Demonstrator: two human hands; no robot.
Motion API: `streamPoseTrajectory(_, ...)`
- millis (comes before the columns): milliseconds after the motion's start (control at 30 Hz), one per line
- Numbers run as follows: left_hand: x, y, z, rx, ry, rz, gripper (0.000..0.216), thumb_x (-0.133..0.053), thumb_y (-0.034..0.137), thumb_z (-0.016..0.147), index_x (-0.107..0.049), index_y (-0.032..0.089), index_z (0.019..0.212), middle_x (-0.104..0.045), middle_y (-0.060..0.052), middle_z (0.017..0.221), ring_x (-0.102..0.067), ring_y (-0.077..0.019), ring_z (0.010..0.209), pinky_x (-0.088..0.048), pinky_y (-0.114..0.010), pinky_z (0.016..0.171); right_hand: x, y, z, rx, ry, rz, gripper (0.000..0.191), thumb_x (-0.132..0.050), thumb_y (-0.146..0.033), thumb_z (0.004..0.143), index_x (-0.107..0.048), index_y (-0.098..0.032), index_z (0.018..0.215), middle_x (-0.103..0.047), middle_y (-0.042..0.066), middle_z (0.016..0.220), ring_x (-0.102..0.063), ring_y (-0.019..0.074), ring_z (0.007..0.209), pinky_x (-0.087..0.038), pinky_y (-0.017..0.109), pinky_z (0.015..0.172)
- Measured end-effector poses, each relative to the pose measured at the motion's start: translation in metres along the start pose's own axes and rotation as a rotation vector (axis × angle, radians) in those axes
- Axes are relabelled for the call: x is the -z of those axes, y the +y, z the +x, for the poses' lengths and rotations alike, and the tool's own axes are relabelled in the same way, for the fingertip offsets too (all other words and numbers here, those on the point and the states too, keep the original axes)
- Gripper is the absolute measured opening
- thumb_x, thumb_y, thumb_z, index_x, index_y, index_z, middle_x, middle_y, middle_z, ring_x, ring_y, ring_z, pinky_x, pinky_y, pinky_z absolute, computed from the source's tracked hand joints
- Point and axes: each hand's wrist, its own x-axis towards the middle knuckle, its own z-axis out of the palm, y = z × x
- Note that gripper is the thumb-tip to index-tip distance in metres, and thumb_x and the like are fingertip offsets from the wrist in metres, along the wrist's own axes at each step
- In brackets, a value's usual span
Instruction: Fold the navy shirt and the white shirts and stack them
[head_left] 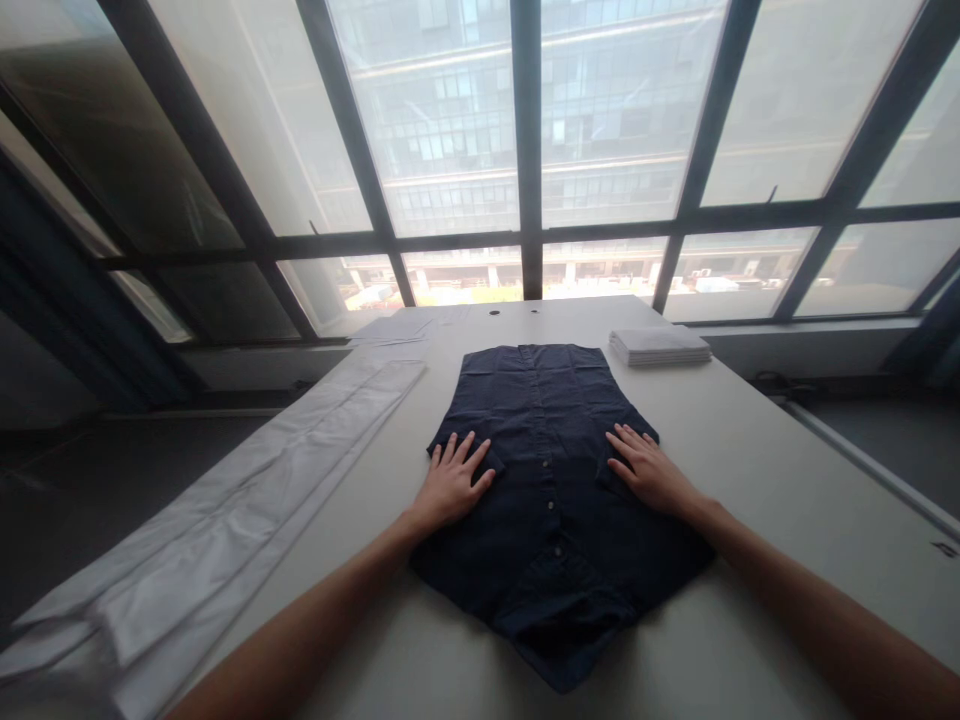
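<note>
My left hand (454, 485) lies flat, palm down, fingers spread apart, on the left side of the dark blue shirt (551, 400). My right hand (651, 470) rests the same way on the shirt's right side. Neither hand is closed on anything; both just press the cloth.

The shirt lies spread on the white worktop (765, 470), straight in front of me, with its row of buttons running down the middle between my hands. Its near end reaches almost to the worktop's edge, and the far end lies square towards the window (525, 120). The side edges under my fingers look turned inward, though I cannot tell how many layers lie there.

I judge the cloth to be light, thin and quite limp. It creases where it bunches near me, and it would sag and lose its shape if lifted at one point. It should slide easily on the smooth worktop, so flat palms hold it better than a pinch. For a grip I would take the side edges or corners with both hands at once, away from the buttons.

A long strip of pale, glossy sheeting (247, 500) lies at my left, well apart from the shirt. A small stack of white folded sheets (660, 346) sits beyond my right hand, near the shirt's far corner.
</note>
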Motion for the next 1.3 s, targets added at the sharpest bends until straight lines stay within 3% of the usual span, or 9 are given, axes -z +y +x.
streamPoseTrajectory(267,0.004,0.003,-0.001,0.009,0.066,-0.02,0.065,-0.038,0.062,0.097,-0.039,0.029,0.153,-0.027,-0.004,0.163,-0.016,-0.0437,0.149,-0.018,-0.062,0.117,0.008,-0.005,0.0,0.035,0.132,0.046,0.056,-0.039,-0.042,0.1,-0.041,-0.02,0.151,-0.035,0.012,0.158,-0.03,0.0281,0.147,-0.028,0.052,0.119)
streamPoseTrajectory(400,0.015,0.008,-0.001,-0.085,0.209,-0.065,0.051,-0.043,0.051,0.098,-0.055,0.023,0.141,-0.046,-0.007,0.152,-0.03,-0.0348,0.146,-0.022,-0.055,0.119,0.016,-0.012,0.0,0.044,0.232,0.08,0.051,-0.043,-0.035,0.099,-0.048,-0.019,0.147,-0.044,0.012,0.154,-0.038,0.0278,0.144,-0.032,0.05,0.119)
streamPoseTrajectory(500,0.02,0.011,0.0,-0.127,0.287,-0.118,0.036,-0.053,0.043,0.095,-0.064,0.023,0.123,-0.058,-0.008,0.131,-0.048,-0.0284,0.131,-0.033,-0.046,0.116,0.017,-0.014,0.0,0.039,0.251,0.101,0.048,-0.048,-0.034,0.097,-0.053,-0.018,0.142,-0.049,0.013,0.15,-0.044,0.0282,0.139,-0.037,0.048,0.116)
streamPoseTrajectory(600,0.019,0.011,0.001,-0.114,0.282,-0.162,0.021,-0.058,0.038,0.092,-0.066,0.023,0.104,-0.06,-0.006,0.112,-0.059,-0.0249,0.109,-0.046,-0.04,0.102,0.015,-0.011,0.0,0.052,0.202,0.12,0.047,-0.052,-0.035,0.095,-0.057,-0.018,0.139,-0.053,0.013,0.146,-0.049,0.028,0.136,-0.041,0.045,0.114)
streamPoseTrajectory(700,0.015,0.008,0.003,-0.1,0.246,-0.187,0.015,-0.061,0.036,0.091,-0.066,0.023,0.096,-0.058,-0.005,0.103,-0.059,-0.0242,0.101,-0.049,-0.039,0.094,0.011,-0.007,0.0,0.045,0.145,0.124,0.043,-0.054,-0.036,0.094,-0.062,-0.018,0.132,-0.058,0.013,0.141,-0.052,0.0285,0.133,-0.043,0.045,0.113)
streamPoseTrajectory(967,0.017,0.001,0.005,-0.102,0.303,-0.231,0.021,-0.053,0.036,0.095,-0.07,0.024,0.098,-0.061,-0.006,0.112,-0.06,-0.0241,0.106,-0.047,-0.041,0.1,0.015,-0.008,0.0,0.041,0.194,0.13,0.04,-0.054,-0.036,0.095,-0.064,-0.02,0.129,-0.059,0.012,0.139,-0.055,0.028,0.13,-0.045,0.045,0.11)
streamPoseTrajectory(1067,0.015,-0.006,0.009,-0.037,0.343,-0.247,0.025,-0.053,0.032,0.093,-0.068,0.023,0.11,-0.063,-0.006,0.117,-0.06,-0.0244,0.11,-0.047,-0.04,0.102,0.015,-0.006,-0.001,0.019,0.202,0.12,0.04,-0.054,-0.036,0.095,-0.064,-0.019,0.129,-0.06,0.013,0.138,-0.055,0.0286,0.129,-0.046,0.046,0.109)
streamPoseTrajectory(1300,0.0,-0.016,0.01,-0.023,0.188,-0.072,0.057,-0.052,0.048,0.092,-0.054,0.02,0.142,-0.052,-0.012,0.144,-0.042,-0.033,0.139,-0.033,-0.048,0.117,0.011,0.001,-0.001,-0.004,0.127,0.088,0.043,-0.054,-0.039,0.095,-0.064,-0.018,0.131,-0.057,0.014,0.142,-0.051,0.0296,0.134,-0.041,0.048,0.113)
